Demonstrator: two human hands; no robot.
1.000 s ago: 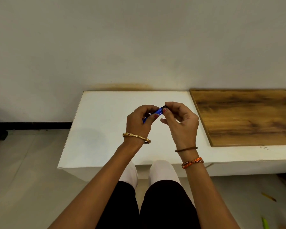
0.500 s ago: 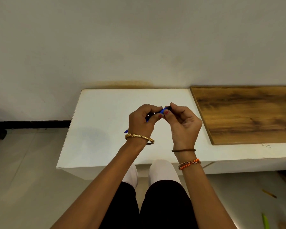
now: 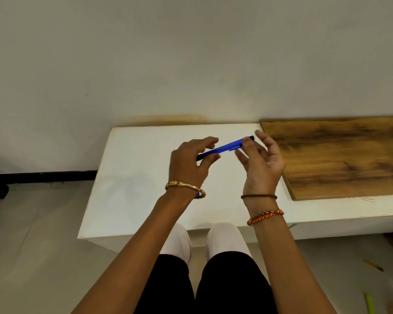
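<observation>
i am watching two hands holding a pen (image 3: pixel 225 148) over the table (image 3: pixel 141 182). the pen is blue with dark ends. it is lying tilted, with its lower end toward the left and its upper end toward the right, and i cannot tell how high it is above the white top.

the left hand (image 3: pixel 187 163) is gripping the lower end, its fingers curling over the barrel from above and its thumb pressing from below. the right hand (image 3: pixel 262 171) is facing its palm toward me and pinching the upper end, just short of the black tip, between thumb and forefinger. its other fingers are spreading loosely and holding nothing.

a bangle (image 3: pixel 184 185) is sitting on the left wrist, and a band (image 3: pixel 259 196) and a cord (image 3: pixel 265 215) on the right one. a board (image 3: pixel 340 159) is lying on the table's right part, near the right hand. the table is standing against the wall (image 3: pixel 191 53). on the floor (image 3: pixel 32 245), far right, a yellow stick (image 3: pixel 373 265) and a green one (image 3: pixel 369 304) are lying, too small for me to name.
</observation>
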